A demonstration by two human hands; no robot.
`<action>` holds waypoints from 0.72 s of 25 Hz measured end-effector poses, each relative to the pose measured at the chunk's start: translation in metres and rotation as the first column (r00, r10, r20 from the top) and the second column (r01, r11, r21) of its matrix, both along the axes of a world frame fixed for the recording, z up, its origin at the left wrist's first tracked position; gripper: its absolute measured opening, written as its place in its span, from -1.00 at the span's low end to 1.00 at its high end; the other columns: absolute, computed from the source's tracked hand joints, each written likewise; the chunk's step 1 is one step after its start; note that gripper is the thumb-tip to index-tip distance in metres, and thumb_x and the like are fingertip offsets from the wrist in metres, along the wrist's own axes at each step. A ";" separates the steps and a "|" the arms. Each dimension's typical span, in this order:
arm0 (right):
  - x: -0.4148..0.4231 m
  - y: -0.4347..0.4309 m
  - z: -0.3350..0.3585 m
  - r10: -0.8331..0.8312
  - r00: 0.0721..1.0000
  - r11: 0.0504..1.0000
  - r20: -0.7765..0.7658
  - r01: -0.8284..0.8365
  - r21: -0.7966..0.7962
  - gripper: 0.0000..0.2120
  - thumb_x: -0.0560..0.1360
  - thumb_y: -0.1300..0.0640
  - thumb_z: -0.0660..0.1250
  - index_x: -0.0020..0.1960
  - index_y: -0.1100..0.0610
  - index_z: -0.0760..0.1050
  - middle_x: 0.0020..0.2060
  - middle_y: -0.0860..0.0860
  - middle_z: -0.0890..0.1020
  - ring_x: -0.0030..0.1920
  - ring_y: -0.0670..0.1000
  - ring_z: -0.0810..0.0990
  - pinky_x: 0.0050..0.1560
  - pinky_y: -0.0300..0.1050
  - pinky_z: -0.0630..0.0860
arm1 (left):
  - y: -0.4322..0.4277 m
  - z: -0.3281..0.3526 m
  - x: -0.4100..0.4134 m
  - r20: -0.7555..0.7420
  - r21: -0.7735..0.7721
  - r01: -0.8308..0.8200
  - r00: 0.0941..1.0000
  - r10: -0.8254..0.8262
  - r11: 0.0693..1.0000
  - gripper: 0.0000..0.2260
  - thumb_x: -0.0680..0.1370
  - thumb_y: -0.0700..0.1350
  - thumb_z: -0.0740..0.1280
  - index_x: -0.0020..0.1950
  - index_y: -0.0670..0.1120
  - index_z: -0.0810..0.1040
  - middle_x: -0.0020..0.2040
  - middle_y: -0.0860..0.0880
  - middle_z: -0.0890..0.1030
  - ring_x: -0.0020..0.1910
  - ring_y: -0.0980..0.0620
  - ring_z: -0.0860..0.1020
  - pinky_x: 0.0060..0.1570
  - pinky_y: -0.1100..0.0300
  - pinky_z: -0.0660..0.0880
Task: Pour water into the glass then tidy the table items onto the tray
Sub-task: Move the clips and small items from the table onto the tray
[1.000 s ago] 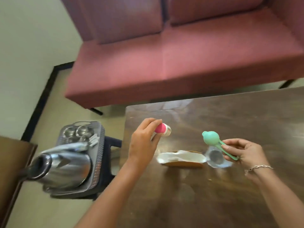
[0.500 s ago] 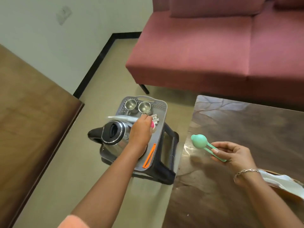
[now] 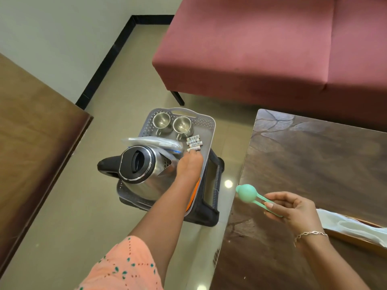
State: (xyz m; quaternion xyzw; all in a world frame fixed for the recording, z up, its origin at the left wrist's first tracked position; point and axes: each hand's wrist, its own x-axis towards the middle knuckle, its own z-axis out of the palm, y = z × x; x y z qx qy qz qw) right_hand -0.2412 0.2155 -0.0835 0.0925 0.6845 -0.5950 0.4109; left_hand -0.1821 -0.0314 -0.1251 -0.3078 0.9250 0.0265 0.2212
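Observation:
A grey perforated tray [image 3: 208, 126] rests on a dark stool beside the table. On it stand a steel kettle [image 3: 142, 166] and two steel cups [image 3: 161, 120], with a row of small white tubes [image 3: 194, 141] and a clear plastic wrapper [image 3: 155, 142]. My left hand [image 3: 189, 165] reaches over the tray. Its fingertips close on a small tube at the near end of that row, and the tube is mostly hidden. Over the table's left edge, my right hand [image 3: 293, 208] pinches the handle of a green scoop [image 3: 247, 193]. No glass is in view.
The dark wooden table [image 3: 314, 153] fills the right side, and a wooden holder with white tissue [image 3: 356, 227] lies at its right edge. An orange strip [image 3: 193, 191] lies on the tray's near right rim. A maroon sofa [image 3: 272, 49] stands behind. Another wooden surface [image 3: 31, 132] is at left.
My left hand carried the small pink-capped tube from the table to the tray and lowered it beside the other tubes. My view swung left. The right hand kept hold of the green scoop.

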 end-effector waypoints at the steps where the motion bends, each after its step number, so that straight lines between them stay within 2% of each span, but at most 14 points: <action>1: -0.002 -0.003 -0.002 -0.004 1.000 1.000 0.002 0.004 0.007 -0.80 0.37 0.54 0.31 -0.23 0.27 0.55 -0.49 0.00 0.66 -0.43 -0.11 0.64 -0.43 -0.32 0.57 | 0.000 -0.004 0.003 0.034 -0.013 0.009 0.999 -0.009 1.000 -0.70 0.50 -0.41 0.17 0.24 -0.29 0.38 0.20 -0.24 0.46 0.16 -0.19 0.47 0.03 0.06 0.47; 2: -0.004 -0.006 -0.002 0.002 1.000 1.000 -0.002 -0.002 0.010 -0.79 0.38 0.54 0.30 -0.23 0.26 0.55 -0.50 0.00 0.66 -0.43 -0.12 0.64 -0.43 -0.33 0.57 | 0.000 -0.006 0.007 0.020 -0.054 0.027 0.999 -0.026 0.998 -0.73 0.47 -0.37 0.26 0.16 -0.28 0.45 0.12 -0.23 0.52 0.09 -0.15 0.52 -0.05 0.11 0.51; 3: -0.006 -0.011 -0.001 0.014 1.000 1.000 -0.014 -0.014 0.014 -0.78 0.38 0.53 0.29 -0.23 0.25 0.55 -0.50 -0.01 0.66 -0.44 -0.12 0.64 -0.43 -0.34 0.56 | -0.001 -0.006 0.008 -0.014 -0.076 0.050 0.999 -0.051 0.996 -0.76 0.35 -0.30 0.43 0.00 -0.24 0.56 -0.04 -0.18 0.60 -0.08 -0.09 0.59 -0.23 0.19 0.53; 4: -0.009 -0.018 0.000 0.029 0.999 0.999 -0.029 -0.029 0.020 -0.77 0.39 0.53 0.28 -0.23 0.24 0.55 -0.49 0.00 0.66 -0.44 -0.13 0.63 -0.43 -0.35 0.56 | -0.002 -0.004 0.008 0.015 -0.087 0.045 0.999 -0.044 0.995 -0.73 0.15 -0.24 0.57 -0.22 -0.17 0.61 -0.27 -0.11 0.62 -0.30 -0.01 0.60 -0.46 0.26 0.48; 5: -0.012 -0.025 0.001 0.048 0.998 0.998 -0.049 -0.047 0.029 -0.77 0.39 0.52 0.29 -0.23 0.23 0.56 -0.45 0.02 0.66 -0.45 -0.14 0.63 -0.42 -0.35 0.56 | -0.004 -0.008 0.009 0.036 -0.091 0.039 0.999 -0.036 0.995 -0.69 -0.05 -0.22 0.61 -0.40 -0.11 0.60 -0.44 -0.05 0.58 -0.47 0.04 0.55 -0.62 0.31 0.37; 6: -0.017 -0.035 0.003 0.077 0.994 0.996 -0.081 -0.073 0.046 -0.77 0.39 0.51 0.30 -0.23 0.21 0.56 -0.39 0.06 0.65 -0.46 -0.15 0.62 -0.42 -0.37 0.56 | -0.008 -0.016 0.010 0.019 -0.062 0.047 0.999 -0.045 0.997 -0.68 -0.13 -0.24 0.59 -0.49 -0.10 0.56 -0.52 -0.02 0.53 -0.55 0.05 0.50 -0.69 0.34 0.29; 7: -0.022 -0.045 0.005 0.120 0.984 0.991 -0.129 -0.111 0.079 -0.78 0.39 0.49 0.32 -0.22 0.20 0.57 -0.34 0.09 0.64 -0.46 -0.16 0.61 -0.42 -0.39 0.55 | -0.011 -0.022 0.014 0.010 -0.029 0.064 0.998 -0.063 0.998 -0.72 -0.11 -0.26 0.56 -0.51 -0.11 0.54 -0.55 -0.01 0.51 -0.57 0.05 0.48 -0.70 0.36 0.26; 9: -0.033 -0.067 0.008 0.237 0.934 0.965 -0.267 -0.194 0.177 -0.79 0.37 0.45 0.37 -0.20 0.16 0.60 -0.31 0.11 0.62 -0.47 -0.15 0.58 -0.43 -0.42 0.52 | -0.007 -0.014 0.014 0.030 -0.042 0.077 0.997 -0.076 0.996 -0.92 0.11 -0.26 0.39 -0.52 -0.11 0.54 -0.55 -0.01 0.50 -0.56 0.06 0.47 -0.69 0.37 0.25; 11: -0.044 -0.093 0.014 0.356 0.847 0.924 -0.396 -0.256 0.282 -0.81 0.36 0.41 0.40 -0.22 0.12 0.61 -0.34 0.07 0.60 -0.49 -0.19 0.54 -0.44 -0.46 0.47 | -0.006 -0.022 0.021 0.025 -0.021 0.098 0.995 -0.097 0.995 -0.73 0.22 -0.32 0.09 -0.52 -0.12 0.54 -0.55 0.00 0.49 -0.55 0.06 0.46 -0.68 0.38 0.23; 12: -0.049 -0.109 0.017 0.411 0.798 0.902 -0.440 -0.286 0.324 -0.83 0.36 0.39 0.41 -0.20 0.13 0.61 -0.35 0.05 0.59 -0.49 -0.21 0.54 -0.44 -0.47 0.47 | -0.005 -0.020 0.022 0.024 -0.037 0.084 0.996 -0.083 0.996 -0.67 0.21 -0.34 0.01 -0.50 -0.12 0.55 -0.53 -0.01 0.50 -0.53 0.05 0.48 -0.67 0.38 0.24; 13: -0.053 -0.125 0.020 0.462 0.750 0.879 -0.474 -0.314 0.359 -0.84 0.36 0.38 0.41 -0.17 0.15 0.62 -0.34 0.05 0.60 -0.45 -0.21 0.56 -0.38 -0.44 0.50 | -0.004 -0.021 0.025 0.022 -0.061 0.082 0.997 -0.080 0.995 -0.62 0.22 -0.35 -0.02 -0.45 -0.13 0.57 -0.48 -0.03 0.53 -0.48 0.03 0.51 -0.65 0.36 0.28; 15: -0.063 -0.161 0.022 0.561 0.643 0.825 -0.521 -0.378 0.421 -0.83 0.39 0.39 0.38 -0.12 0.18 0.63 -0.24 0.13 0.63 -0.28 -0.01 0.63 -0.21 -0.26 0.60 | -0.001 -0.023 0.030 0.014 -0.060 0.081 0.997 -0.080 0.995 -0.55 0.26 -0.36 -0.04 -0.27 -0.18 0.65 -0.30 -0.10 0.62 -0.29 -0.04 0.61 -0.56 0.28 0.43; 17: -0.070 -0.196 0.016 0.683 0.494 0.731 -0.538 -0.448 0.515 -0.81 0.41 0.39 0.34 -0.09 0.17 0.64 -0.15 0.17 0.65 -0.15 0.13 0.64 -0.04 -0.07 0.59 | 0.005 -0.019 0.039 -0.012 -0.055 0.055 0.998 -0.056 0.997 -0.57 0.30 -0.34 0.00 -0.19 -0.25 0.67 -0.19 -0.19 0.67 -0.17 -0.10 0.66 -0.48 0.24 0.52; 18: -0.071 -0.212 0.011 0.745 0.405 0.666 -0.529 -0.474 0.576 -0.79 0.42 0.39 0.32 -0.08 0.16 0.64 -0.12 0.18 0.64 -0.10 0.15 0.63 -0.01 -0.06 0.57 | 0.009 -0.019 0.045 -0.024 -0.027 0.057 0.998 -0.057 0.998 -0.60 0.33 -0.30 0.03 -0.16 -0.26 0.67 -0.15 -0.21 0.68 -0.12 -0.11 0.67 -0.42 0.23 0.55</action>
